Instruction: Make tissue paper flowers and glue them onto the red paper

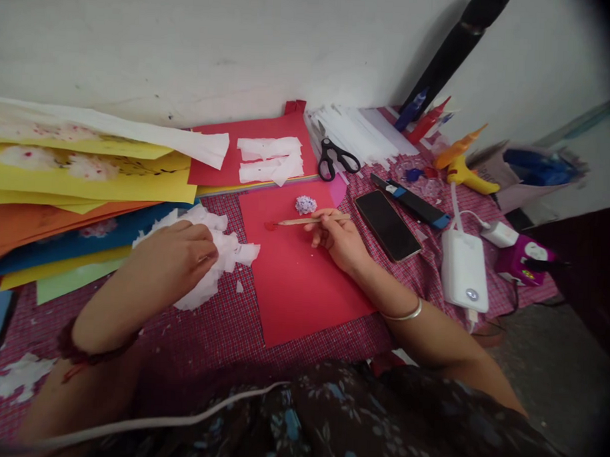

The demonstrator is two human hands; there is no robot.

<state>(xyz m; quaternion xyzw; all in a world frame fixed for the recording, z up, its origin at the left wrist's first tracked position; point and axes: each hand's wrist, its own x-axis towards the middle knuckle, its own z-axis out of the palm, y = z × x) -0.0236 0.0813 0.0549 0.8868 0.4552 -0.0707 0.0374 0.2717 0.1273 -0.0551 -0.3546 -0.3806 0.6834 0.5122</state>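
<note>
My right hand [337,236] grips a thin wooden stick [301,222] over a sheet of red paper [303,288]. The stick's left end is at a small glossy red blob [270,226], perhaps glue or paint, on the sheet. Just above the stick, a small crumpled whitish-purple ball [306,204] rests on the red paper. My left hand [187,248] lies over a heap of torn white paper pieces [202,298]. Its fingers are curled and pinched together; what they hold, if anything, is hidden.
Behind the sheet lie white paper strips [270,159] and black scissors [335,159]. To the right are a phone [388,225], a cutter knife [416,204], a yellow glue gun [467,174] and a white power bank [464,271]. Stacked coloured papers [86,181] fill the left.
</note>
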